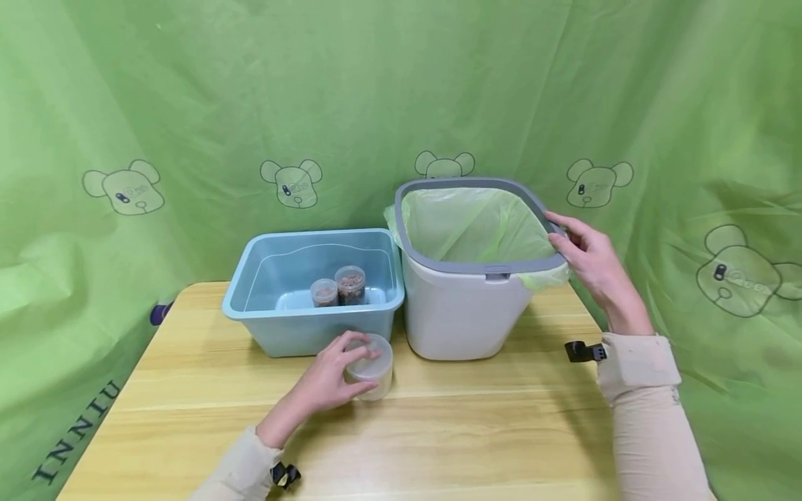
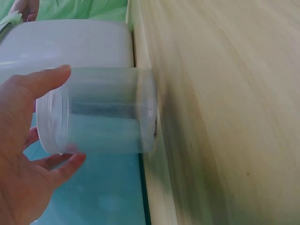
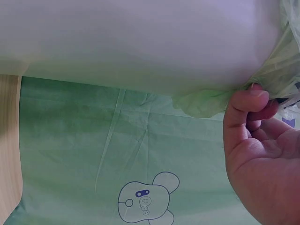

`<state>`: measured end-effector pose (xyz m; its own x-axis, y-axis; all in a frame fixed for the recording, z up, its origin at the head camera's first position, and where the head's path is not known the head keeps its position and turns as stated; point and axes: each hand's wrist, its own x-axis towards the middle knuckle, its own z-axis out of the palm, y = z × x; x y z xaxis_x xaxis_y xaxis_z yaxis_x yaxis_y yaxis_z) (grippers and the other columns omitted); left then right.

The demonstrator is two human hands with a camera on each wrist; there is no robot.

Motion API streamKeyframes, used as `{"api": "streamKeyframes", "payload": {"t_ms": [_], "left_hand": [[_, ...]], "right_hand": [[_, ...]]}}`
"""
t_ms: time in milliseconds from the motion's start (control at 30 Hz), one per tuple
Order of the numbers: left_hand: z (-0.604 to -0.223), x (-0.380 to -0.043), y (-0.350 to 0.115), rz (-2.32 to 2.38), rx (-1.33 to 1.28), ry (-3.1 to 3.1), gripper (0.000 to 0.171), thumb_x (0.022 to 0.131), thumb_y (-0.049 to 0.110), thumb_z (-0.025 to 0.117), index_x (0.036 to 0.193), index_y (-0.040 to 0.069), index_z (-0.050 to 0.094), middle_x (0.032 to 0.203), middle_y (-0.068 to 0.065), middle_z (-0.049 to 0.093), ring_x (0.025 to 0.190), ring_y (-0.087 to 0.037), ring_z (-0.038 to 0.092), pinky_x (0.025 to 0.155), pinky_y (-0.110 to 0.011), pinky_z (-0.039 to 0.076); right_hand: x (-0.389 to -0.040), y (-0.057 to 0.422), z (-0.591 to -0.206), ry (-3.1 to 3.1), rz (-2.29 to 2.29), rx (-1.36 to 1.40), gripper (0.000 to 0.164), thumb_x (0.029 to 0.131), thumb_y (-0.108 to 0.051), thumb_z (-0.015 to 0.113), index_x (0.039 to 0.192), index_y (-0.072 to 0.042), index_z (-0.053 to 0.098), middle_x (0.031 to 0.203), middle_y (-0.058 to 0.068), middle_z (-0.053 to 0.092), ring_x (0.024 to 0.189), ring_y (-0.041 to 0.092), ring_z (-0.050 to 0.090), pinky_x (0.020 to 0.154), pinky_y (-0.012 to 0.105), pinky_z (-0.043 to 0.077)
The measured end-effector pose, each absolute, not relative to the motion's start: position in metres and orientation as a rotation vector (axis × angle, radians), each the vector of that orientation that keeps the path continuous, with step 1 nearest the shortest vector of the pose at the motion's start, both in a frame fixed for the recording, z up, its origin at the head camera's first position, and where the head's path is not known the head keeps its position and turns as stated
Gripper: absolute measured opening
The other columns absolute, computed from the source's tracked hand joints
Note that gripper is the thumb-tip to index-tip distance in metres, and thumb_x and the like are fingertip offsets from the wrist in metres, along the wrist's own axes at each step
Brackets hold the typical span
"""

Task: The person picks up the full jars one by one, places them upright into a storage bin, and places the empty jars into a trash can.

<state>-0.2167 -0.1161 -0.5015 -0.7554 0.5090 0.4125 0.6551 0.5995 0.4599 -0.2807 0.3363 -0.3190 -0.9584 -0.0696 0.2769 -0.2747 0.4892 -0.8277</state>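
On the table in front of the blue basin point(image 1: 301, 334) stands a clear plastic jar point(image 1: 383, 372) with a lid. My left hand point(image 1: 328, 376) holds this jar near its top, thumb on one side and fingers on the other. In the left wrist view the jar point(image 2: 103, 112) looks see-through, with small dark specks near its base. My right hand point(image 1: 592, 261) grips the grey rim of a white trash bin point(image 1: 464, 313) at its right side. A thin green bag point(image 1: 470, 216) lines the bin and hangs over the rim.
Inside the basin are a smaller jar point(image 1: 324, 293) and a taller jar point(image 1: 351, 287), both with brownish contents. The basin and bin stand side by side on the wooden table point(image 1: 489, 431). A green curtain point(image 1: 351, 83) hangs behind and at both sides.
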Motion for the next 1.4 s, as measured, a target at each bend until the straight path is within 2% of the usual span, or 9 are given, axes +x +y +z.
{"api": "streamKeyframes", "payload": {"t_ms": [233,400,567,800,1100,1233,1333,1400], "left_hand": [[-0.496,-0.214,-0.119,-0.884,-0.975,-2.594,0.042,0.084,0.039,0.085,0.122,0.025,0.074,0.136,-0.001,0.060,0.128,-0.023,0.058,0.102,-0.048,0.054],[-0.482,-0.210,-0.120,-0.894,-0.994,-2.512,0.046,0.081,0.039,0.087,0.124,0.027,0.074,0.135,0.000,0.062,0.126,-0.022,0.059,0.101,-0.051,0.054],[-0.457,-0.205,-0.122,-0.972,-1.028,-2.409,0.049,0.080,0.039,0.088,0.127,0.029,0.074,0.135,0.002,0.063,0.126,-0.020,0.060,0.101,-0.048,0.054],[-0.418,-0.200,-0.124,-1.073,-1.089,-2.284,0.049,0.081,0.034,0.089,0.128,0.025,0.074,0.135,-0.001,0.064,0.125,-0.021,0.062,0.103,-0.041,0.053],[-0.369,-0.200,-0.126,-1.186,-1.039,-2.174,0.053,0.078,0.023,0.088,0.129,0.020,0.073,0.138,-0.004,0.062,0.134,-0.028,0.056,0.103,-0.044,0.054],[-0.348,-0.206,-0.125,-1.222,-0.997,-2.042,0.048,0.085,0.039,0.083,0.127,0.017,0.074,0.137,-0.007,0.063,0.131,-0.028,0.057,0.101,-0.041,0.054],[-0.335,-0.211,-0.122,-1.228,-0.960,-1.942,0.054,0.090,0.055,0.075,0.126,0.014,0.074,0.135,-0.010,0.064,0.127,-0.026,0.059,0.098,-0.036,0.054],[-0.327,-0.213,-0.118,-1.223,-0.930,-1.891,0.059,0.092,0.060,0.070,0.125,0.011,0.074,0.135,-0.011,0.064,0.126,-0.026,0.059,0.096,-0.035,0.054]], "right_hand": [[-0.281,0.336,-0.322,-2.506,1.485,0.310,0.054,0.108,-0.022,0.054,0.158,-0.004,0.040,0.087,-0.006,0.047,0.070,0.008,0.041,0.056,0.020,0.039],[-0.282,0.335,-0.321,-2.502,1.482,0.324,0.054,0.108,-0.022,0.054,0.157,-0.003,0.041,0.086,-0.006,0.046,0.069,0.008,0.040,0.054,0.020,0.038],[-0.283,0.334,-0.321,-2.492,1.498,0.320,0.054,0.108,-0.022,0.055,0.157,-0.004,0.041,0.086,-0.006,0.046,0.069,0.008,0.040,0.054,0.019,0.038],[-0.282,0.334,-0.320,-2.479,1.506,0.320,0.054,0.108,-0.022,0.056,0.157,-0.004,0.042,0.087,-0.006,0.046,0.070,0.007,0.040,0.056,0.018,0.038],[-0.282,0.334,-0.320,-2.478,1.509,0.317,0.053,0.108,-0.022,0.055,0.157,-0.004,0.042,0.087,-0.006,0.046,0.070,0.007,0.040,0.056,0.018,0.039],[-0.281,0.334,-0.320,-2.483,1.503,0.314,0.054,0.108,-0.022,0.055,0.157,-0.004,0.042,0.087,-0.007,0.046,0.070,0.007,0.040,0.055,0.018,0.038],[-0.281,0.335,-0.320,-2.489,1.482,0.325,0.054,0.108,-0.022,0.055,0.157,-0.004,0.042,0.086,-0.007,0.047,0.069,0.008,0.040,0.055,0.019,0.038],[-0.281,0.335,-0.320,-2.491,1.476,0.333,0.054,0.108,-0.022,0.055,0.157,-0.003,0.042,0.086,-0.007,0.047,0.070,0.008,0.041,0.055,0.019,0.038]]}}
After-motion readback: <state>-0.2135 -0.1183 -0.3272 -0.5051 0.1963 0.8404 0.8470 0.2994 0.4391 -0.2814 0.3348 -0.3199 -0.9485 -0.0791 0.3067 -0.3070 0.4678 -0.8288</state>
